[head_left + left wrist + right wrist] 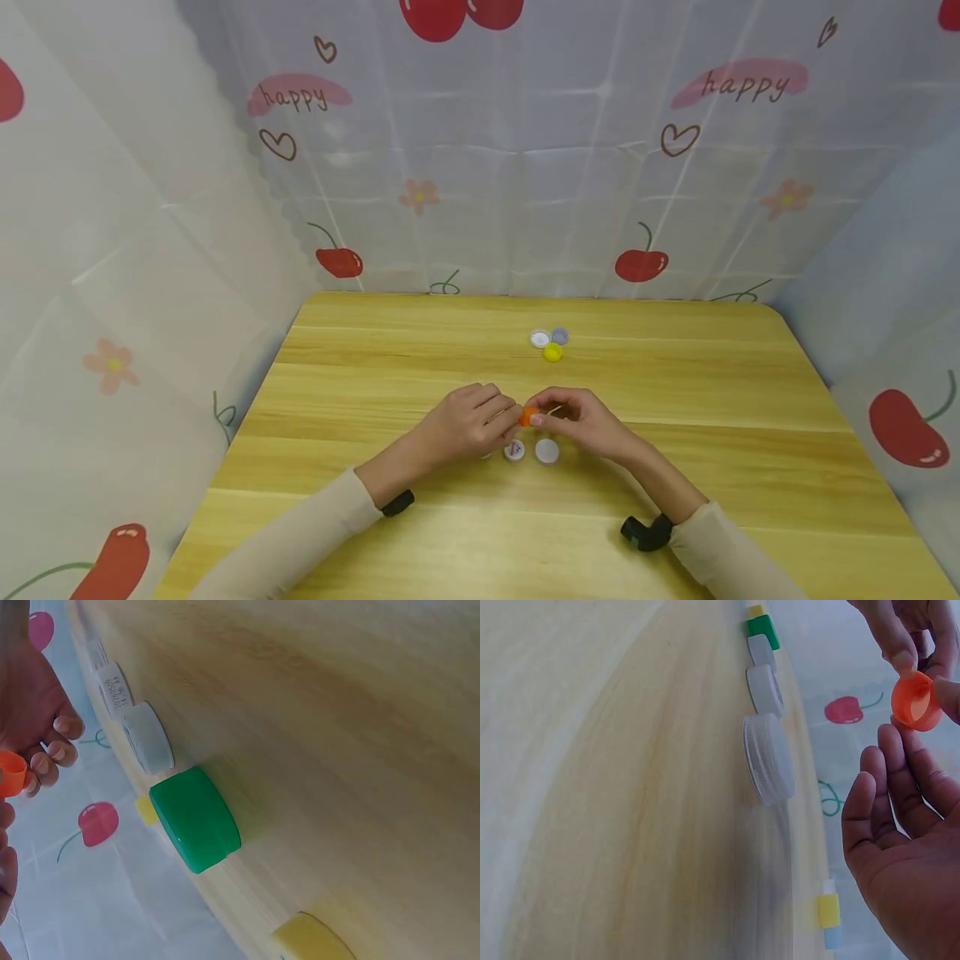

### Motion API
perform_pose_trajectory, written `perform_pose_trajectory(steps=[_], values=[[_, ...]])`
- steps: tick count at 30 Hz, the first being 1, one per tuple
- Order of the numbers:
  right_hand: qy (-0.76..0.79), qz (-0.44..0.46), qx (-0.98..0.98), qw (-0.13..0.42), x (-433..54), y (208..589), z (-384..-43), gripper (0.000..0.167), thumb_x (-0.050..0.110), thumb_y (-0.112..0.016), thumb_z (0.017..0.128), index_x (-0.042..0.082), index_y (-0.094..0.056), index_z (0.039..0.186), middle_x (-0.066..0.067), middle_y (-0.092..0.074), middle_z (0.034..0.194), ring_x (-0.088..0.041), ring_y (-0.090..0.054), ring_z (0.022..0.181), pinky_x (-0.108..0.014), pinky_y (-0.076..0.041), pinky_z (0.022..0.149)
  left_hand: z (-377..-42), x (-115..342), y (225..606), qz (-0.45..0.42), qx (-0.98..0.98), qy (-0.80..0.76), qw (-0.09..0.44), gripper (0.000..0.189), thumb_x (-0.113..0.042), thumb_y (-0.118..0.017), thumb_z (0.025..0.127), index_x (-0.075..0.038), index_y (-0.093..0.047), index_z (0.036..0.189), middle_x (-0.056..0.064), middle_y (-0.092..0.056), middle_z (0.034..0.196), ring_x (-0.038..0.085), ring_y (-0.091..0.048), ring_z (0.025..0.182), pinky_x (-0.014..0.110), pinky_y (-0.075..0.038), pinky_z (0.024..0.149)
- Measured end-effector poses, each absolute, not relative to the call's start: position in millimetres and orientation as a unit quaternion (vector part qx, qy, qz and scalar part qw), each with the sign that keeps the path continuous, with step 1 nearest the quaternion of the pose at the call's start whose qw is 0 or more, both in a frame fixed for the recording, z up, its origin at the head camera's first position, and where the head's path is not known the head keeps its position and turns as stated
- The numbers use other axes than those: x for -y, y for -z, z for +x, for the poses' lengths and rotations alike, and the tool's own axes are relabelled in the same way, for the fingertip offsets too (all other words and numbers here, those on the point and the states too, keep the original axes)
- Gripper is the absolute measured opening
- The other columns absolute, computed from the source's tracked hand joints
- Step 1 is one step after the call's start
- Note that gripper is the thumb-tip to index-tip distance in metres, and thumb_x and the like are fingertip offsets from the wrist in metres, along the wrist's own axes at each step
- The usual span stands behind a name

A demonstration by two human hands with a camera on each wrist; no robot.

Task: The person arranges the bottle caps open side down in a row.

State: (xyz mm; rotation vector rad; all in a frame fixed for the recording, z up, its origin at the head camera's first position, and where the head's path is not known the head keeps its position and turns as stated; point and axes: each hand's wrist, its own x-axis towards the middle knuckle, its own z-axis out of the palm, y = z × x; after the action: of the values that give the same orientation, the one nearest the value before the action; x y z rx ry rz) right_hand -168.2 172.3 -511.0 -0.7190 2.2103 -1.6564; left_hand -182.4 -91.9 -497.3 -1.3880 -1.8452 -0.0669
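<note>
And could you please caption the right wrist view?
Hands hold a round orange plastic cap; round white caps rest on a wooden table.

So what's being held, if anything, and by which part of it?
An orange cap, held by its side wall, with both the left hand and right hand on it.

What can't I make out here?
Orange round plastic cap: left wrist view, cut by left edge.
Green plastic cap: head view, hidden behind left hand or wrist.
Yellow curved piece: left wrist view, cut by bottom edge.
Print on middle white round plastic cap: head view, too small.
</note>
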Motion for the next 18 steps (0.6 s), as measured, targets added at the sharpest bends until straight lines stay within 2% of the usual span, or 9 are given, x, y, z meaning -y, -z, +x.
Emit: perform_pose_trajectory(steps=[4, 6, 8, 12, 15, 18], values=[[0.574, -0.255, -0.767, 0.13, -174, 513, -169, 0.016, 0.015, -0.069, 0.106, 0.013, -0.076, 0.12, -0.009, -0.076, 0.112, -0.011, -0.067, 0.102, -0.028, -0.058, 0.087, -180, 89, 498, -0.539, 0.746, 0.046, 0.388, 0.015, -0.026, -0.077, 0.096, -0.013, -0.08, 0.105, -0.006, -0.08, 0.097, 0.009, -0.07, 0.086, 0.019, -0.058, 0.074], [0.569, -0.259, -0.772, 0.11, -175, 514, -168, 0.016, 0.013, -0.071, 0.104, 0.014, -0.076, 0.119, -0.008, -0.076, 0.113, -0.012, -0.067, 0.101, -0.029, -0.057, 0.088, -177, 88, 498, -0.52, 0.777, 0.098, 0.34, 0.019, -0.028, -0.08, 0.097, -0.013, -0.08, 0.108, -0.005, -0.079, 0.1, 0.01, -0.071, 0.089, 0.02, -0.059, 0.078], [0.562, -0.257, -0.782, 0.083, -176, 514, -166, 0.017, 0.014, -0.074, 0.103, 0.017, -0.076, 0.119, -0.005, -0.076, 0.114, -0.014, -0.066, 0.102, -0.03, -0.056, 0.09, -174, 88, 499, -0.484, 0.814, 0.177, 0.268, 0.024, -0.031, -0.082, 0.097, -0.013, -0.079, 0.113, -0.004, -0.079, 0.103, 0.011, -0.07, 0.092, 0.021, -0.06, 0.082], [0.54, -0.259, -0.801, 0.024, -176, 514, -161, 0.022, 0.018, -0.081, 0.098, 0.026, -0.076, 0.119, 0.004, -0.075, 0.116, -0.02, -0.065, 0.106, -0.032, -0.055, 0.092, -171, 88, 499, -0.394, 0.848, 0.325, 0.143, 0.029, -0.032, -0.084, 0.096, -0.015, -0.078, 0.118, -0.003, -0.078, 0.107, 0.012, -0.067, 0.094, 0.029, -0.061, 0.082], [0.53, -0.268, -0.804, -0.013, -176, 514, -158, 0.027, 0.017, -0.083, 0.096, 0.027, -0.076, 0.12, 0.005, -0.075, 0.118, -0.023, -0.065, 0.108, -0.034, -0.054, 0.092, -171, 88, 501, -0.371, 0.851, 0.358, 0.1, 0.027, -0.033, -0.083, 0.097, -0.018, -0.078, 0.119, -0.005, -0.077, 0.107, 0.011, -0.066, 0.095, 0.029, -0.061, 0.083], [0.528, -0.276, -0.802, -0.041, -176, 513, -155, 0.03, 0.012, -0.084, 0.095, 0.024, -0.076, 0.121, 0.003, -0.076, 0.118, -0.025, -0.065, 0.108, -0.034, -0.054, 0.089, -171, 85, 503, -0.372, 0.849, 0.366, 0.083, 0.026, -0.034, -0.082, 0.098, -0.02, -0.078, 0.12, -0.007, -0.077, 0.108, 0.009, -0.066, 0.096, 0.024, -0.06, 0.084]])
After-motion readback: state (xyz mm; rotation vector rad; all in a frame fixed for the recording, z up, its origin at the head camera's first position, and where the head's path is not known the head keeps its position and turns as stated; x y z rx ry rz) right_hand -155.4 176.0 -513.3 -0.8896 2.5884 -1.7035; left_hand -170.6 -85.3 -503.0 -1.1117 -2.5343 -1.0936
